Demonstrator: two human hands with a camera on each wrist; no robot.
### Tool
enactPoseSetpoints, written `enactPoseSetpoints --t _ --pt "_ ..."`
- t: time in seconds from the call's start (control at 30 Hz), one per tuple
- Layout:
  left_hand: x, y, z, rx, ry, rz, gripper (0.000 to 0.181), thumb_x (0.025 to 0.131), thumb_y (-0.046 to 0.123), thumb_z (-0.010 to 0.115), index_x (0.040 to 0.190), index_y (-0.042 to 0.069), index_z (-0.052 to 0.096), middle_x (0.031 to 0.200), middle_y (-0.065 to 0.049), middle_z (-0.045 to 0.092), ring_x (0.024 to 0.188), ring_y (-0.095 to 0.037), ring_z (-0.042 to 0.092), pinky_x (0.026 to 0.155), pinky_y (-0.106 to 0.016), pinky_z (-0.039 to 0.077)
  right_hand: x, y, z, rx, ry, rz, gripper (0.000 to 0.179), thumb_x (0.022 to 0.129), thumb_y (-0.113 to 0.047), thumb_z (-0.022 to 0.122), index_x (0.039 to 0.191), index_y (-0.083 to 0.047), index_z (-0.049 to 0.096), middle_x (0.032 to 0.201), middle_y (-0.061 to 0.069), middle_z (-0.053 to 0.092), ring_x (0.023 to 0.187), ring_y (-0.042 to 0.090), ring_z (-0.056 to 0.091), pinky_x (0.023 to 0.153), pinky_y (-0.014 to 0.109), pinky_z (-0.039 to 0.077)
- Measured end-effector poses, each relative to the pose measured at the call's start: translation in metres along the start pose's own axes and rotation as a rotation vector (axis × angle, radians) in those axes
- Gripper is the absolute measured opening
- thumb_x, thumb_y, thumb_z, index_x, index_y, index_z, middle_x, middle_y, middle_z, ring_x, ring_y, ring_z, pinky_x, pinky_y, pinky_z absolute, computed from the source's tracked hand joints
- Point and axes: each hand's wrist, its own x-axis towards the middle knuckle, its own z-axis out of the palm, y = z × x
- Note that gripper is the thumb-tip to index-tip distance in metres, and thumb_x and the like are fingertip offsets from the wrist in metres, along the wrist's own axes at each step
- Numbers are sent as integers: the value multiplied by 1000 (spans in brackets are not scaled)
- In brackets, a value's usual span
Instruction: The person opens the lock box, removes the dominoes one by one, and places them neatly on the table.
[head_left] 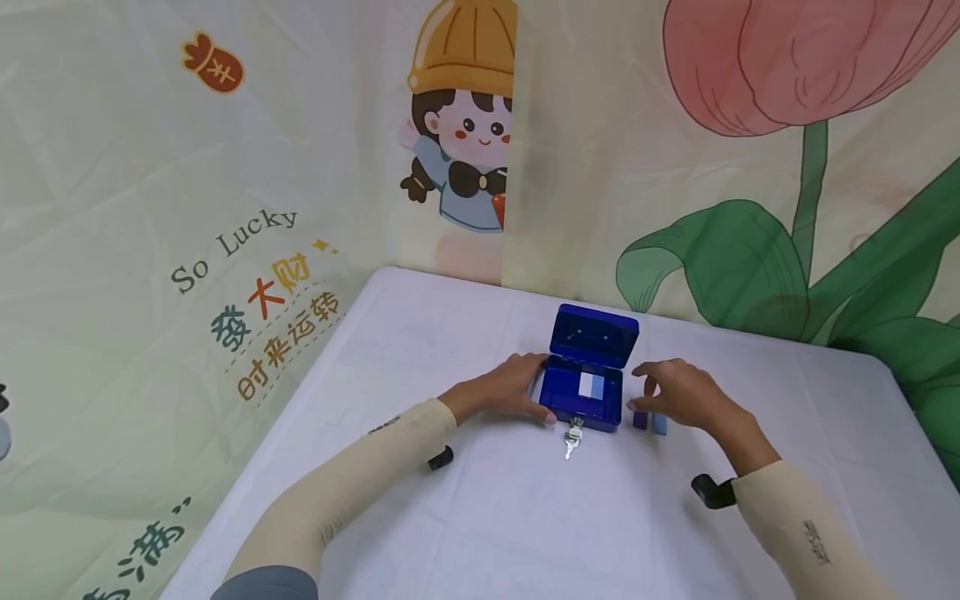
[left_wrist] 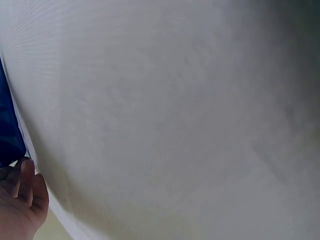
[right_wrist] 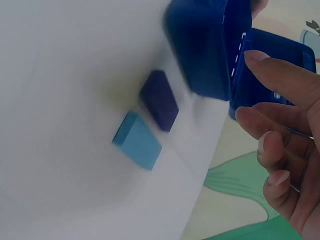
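Note:
A dark blue cash box [head_left: 561,398] stands on the table with its lid [head_left: 596,337] raised. White and pale blue blocks [head_left: 591,385] lie side by side inside it. From the front lock hang silver keys [head_left: 573,440]. My left hand [head_left: 512,387] holds the box's left side, thumb at the front corner and fingers towards the back. Just right of the box hovers my right hand [head_left: 684,393], thumb and fingers apart with nothing between them. Beneath it on the table are a dark purple block [right_wrist: 160,100] and a light blue block [right_wrist: 138,142], apart from each other.
The white-covered table [head_left: 525,517] extends around the box. Behind it hangs a printed cloth [head_left: 570,167] with a cartoon figure and a tulip. Black wrist-camera mounts [head_left: 712,492] stick out near both sleeves.

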Motion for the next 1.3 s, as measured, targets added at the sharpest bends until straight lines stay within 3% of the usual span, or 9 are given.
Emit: enactPoseSetpoints --t 0.37,0.83,1.3 --pt "-7 5 -3 -26 -10 -22 114 74 60 83 159 11 24 158 -8 39 137 -25 40 117 -42 35 21 -29 10 -58 0 -47 57 84 -33 82 127 0 66 91 6 73 73 15 64 73 38 60" --pt "-11 4 -3 -18 -17 -5 112 75 59 82 159 11 24 159 -8 39 138 -25 41 117 -42 35 39 -43 22 -149 4 -82 52 82 -37 83 121 -4 71 106 11 75 88 23 71 82 49 59" --pt "-13 6 -5 -15 -16 -15 113 75 60 82 159 10 25 159 -8 38 139 -25 40 118 -41 34 44 -52 31 -223 31 -80 50 83 -38 83 119 -6 72 104 12 75 94 28 69 83 49 58"
